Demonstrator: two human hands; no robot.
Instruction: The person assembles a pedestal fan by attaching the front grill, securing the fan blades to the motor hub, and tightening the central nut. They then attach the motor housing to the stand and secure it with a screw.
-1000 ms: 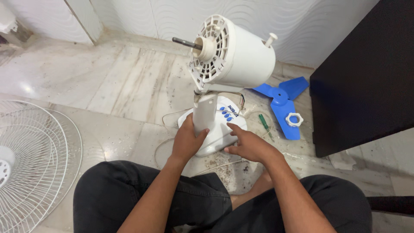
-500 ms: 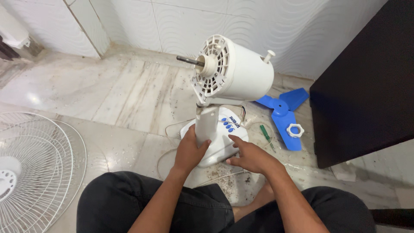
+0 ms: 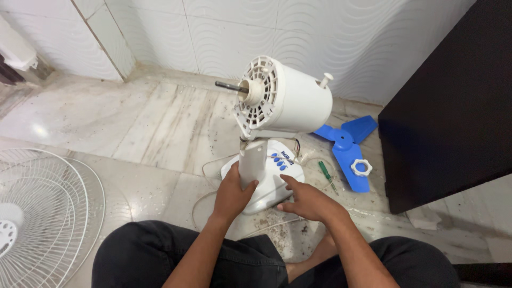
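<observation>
A white table fan stands on the marble floor with its guard and blade off. Its motor housing (image 3: 290,98) points left, the bare metal shaft (image 3: 230,86) sticking out. My left hand (image 3: 233,196) is wrapped around the lower part of the white stand column (image 3: 252,160). My right hand (image 3: 308,201) rests flat on the round white base (image 3: 277,176), fingers spread just below the blue buttons (image 3: 278,160).
A blue fan blade (image 3: 346,145) lies right of the base with a white ring nut (image 3: 361,167) on it. A green screwdriver (image 3: 325,173) lies between blade and base. White wire guards (image 3: 37,213) lie at left. A black cabinet (image 3: 448,106) stands at right. My dark-trousered legs fill the bottom.
The view has tilted up slightly, so the fan sits lower in frame. Both hands keep their hold on the column and base.
</observation>
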